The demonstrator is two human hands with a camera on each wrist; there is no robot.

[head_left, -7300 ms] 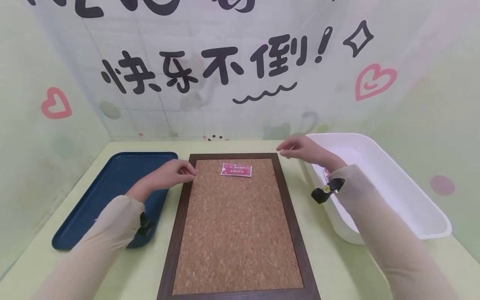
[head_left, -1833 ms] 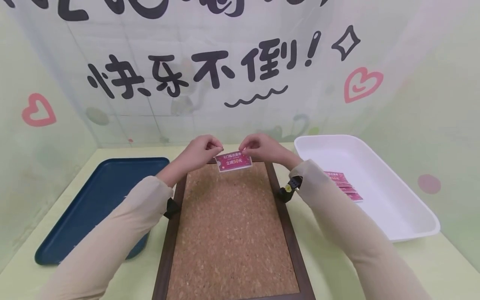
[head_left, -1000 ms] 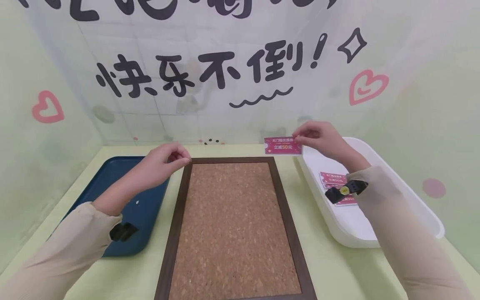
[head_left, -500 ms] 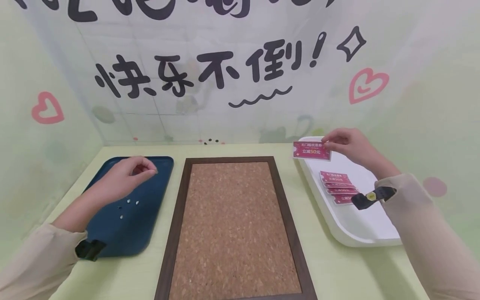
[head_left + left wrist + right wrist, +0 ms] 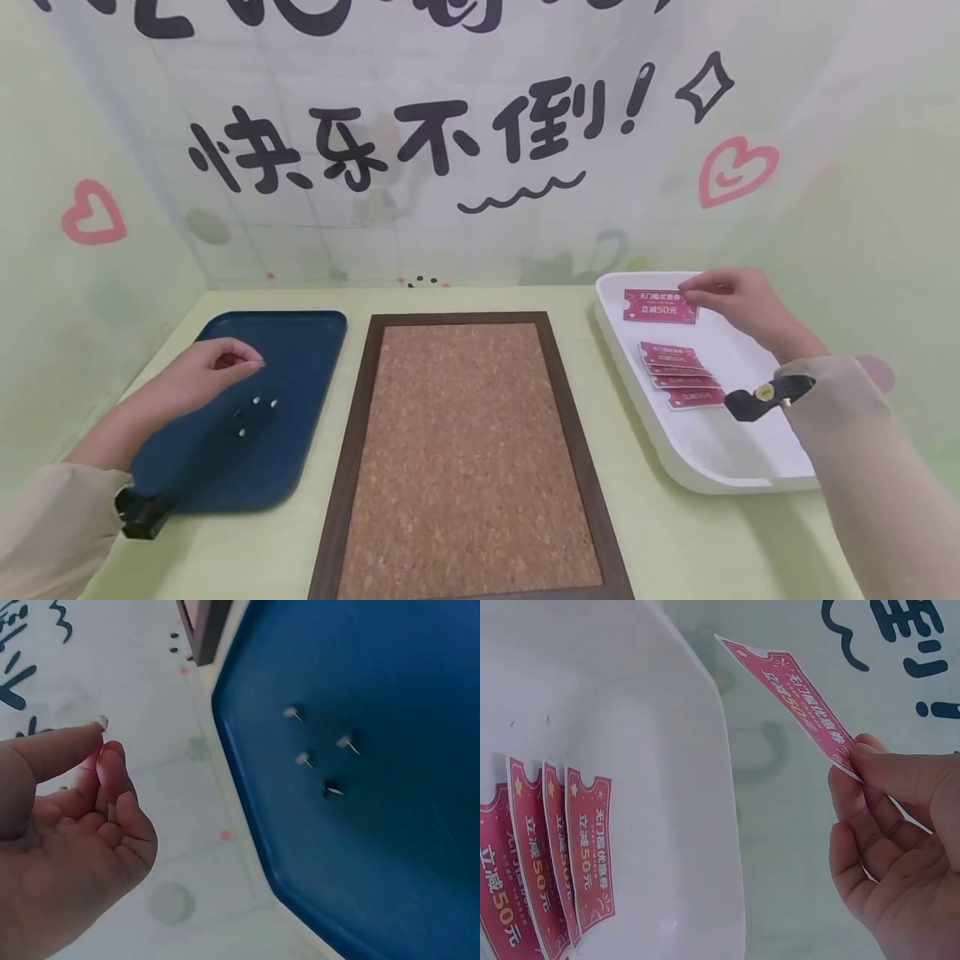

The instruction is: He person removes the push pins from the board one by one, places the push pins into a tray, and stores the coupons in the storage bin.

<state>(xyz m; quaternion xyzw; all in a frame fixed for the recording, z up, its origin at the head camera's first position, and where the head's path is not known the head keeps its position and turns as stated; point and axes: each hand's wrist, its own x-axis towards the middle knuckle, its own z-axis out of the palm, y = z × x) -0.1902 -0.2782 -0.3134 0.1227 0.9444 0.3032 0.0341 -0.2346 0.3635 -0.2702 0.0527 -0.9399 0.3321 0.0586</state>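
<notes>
My right hand [image 5: 742, 302] pinches one end of a pink coupon [image 5: 652, 307] above the far part of the white tray [image 5: 765, 482]. In the right wrist view this coupon [image 5: 799, 697] slants up from thumb and fingertips. Several matching coupons [image 5: 678, 375] overlap in the tray below it. My left hand [image 5: 198, 373] is over the blue tray [image 5: 307, 350]. Between its thumb and fingertip is a small thumbtack [image 5: 103, 721], its head showing above the fingertips. Several thumbtacks [image 5: 346, 741] lie apart on the blue tray with their points showing.
A corkboard [image 5: 472, 458] in a dark wooden frame [image 5: 347, 467] lies between the two trays on the pale green table [image 5: 652, 533]. A printed backdrop [image 5: 420, 233] hangs behind the table.
The coupon that lay on the corkboard is now off it, carried right over the white tray by my right hand. My left hand has moved left from the board to the blue tray.
</notes>
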